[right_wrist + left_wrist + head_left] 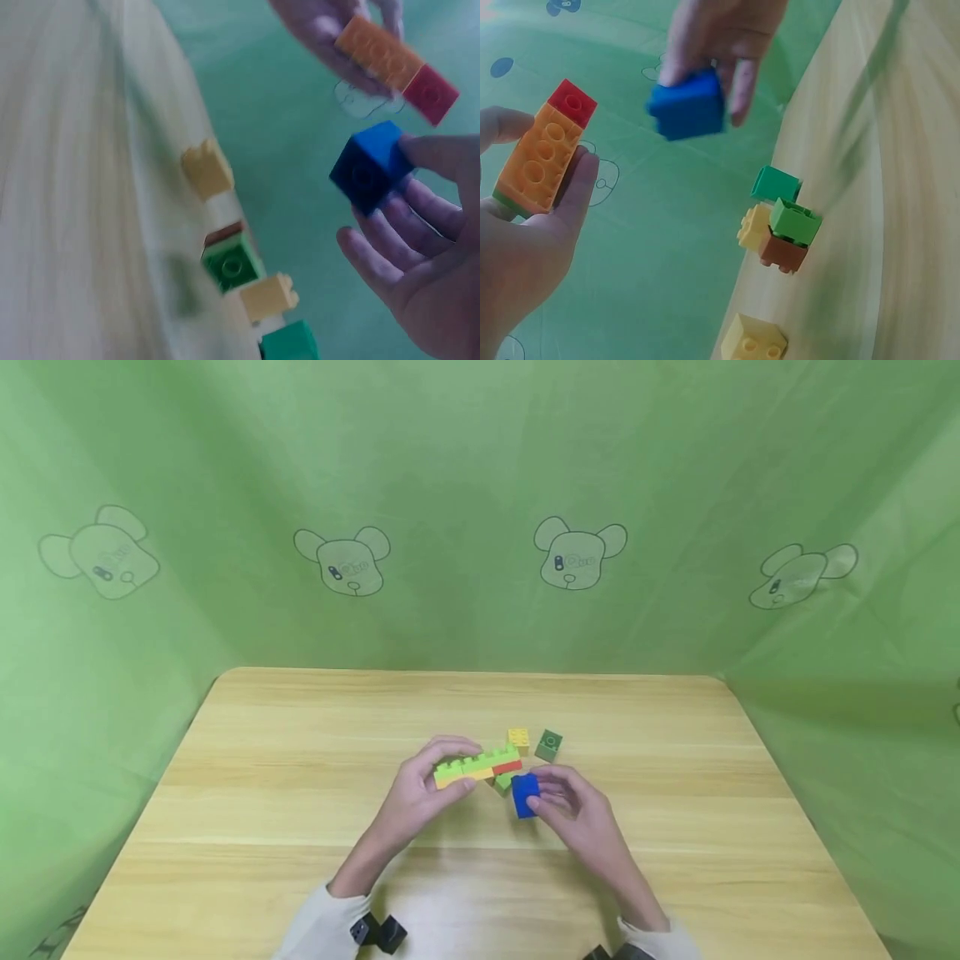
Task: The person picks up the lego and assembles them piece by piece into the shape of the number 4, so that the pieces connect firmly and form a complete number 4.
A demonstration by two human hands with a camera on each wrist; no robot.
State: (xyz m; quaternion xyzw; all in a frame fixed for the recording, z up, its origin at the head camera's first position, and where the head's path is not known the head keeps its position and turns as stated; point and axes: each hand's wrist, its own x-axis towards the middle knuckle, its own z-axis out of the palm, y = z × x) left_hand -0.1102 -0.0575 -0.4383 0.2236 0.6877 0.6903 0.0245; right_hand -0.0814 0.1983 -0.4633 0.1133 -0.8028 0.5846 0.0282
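My left hand grips a long bar of joined toy building bricks between thumb and fingers. Light green bricks with studs make its upper layer; orange and red bricks form the lower layer. The left wrist view shows the hollow underside of its orange brick and red brick. My right hand pinches a blue brick by its side, just right of the bar's red end and apart from it. Both are held above the table.
On the wooden table, a yellow brick and a dark green brick lie beyond the hands. Near them, a light green brick touches a brown brick. Another pale yellow brick lies apart. Green cloth surrounds the table.
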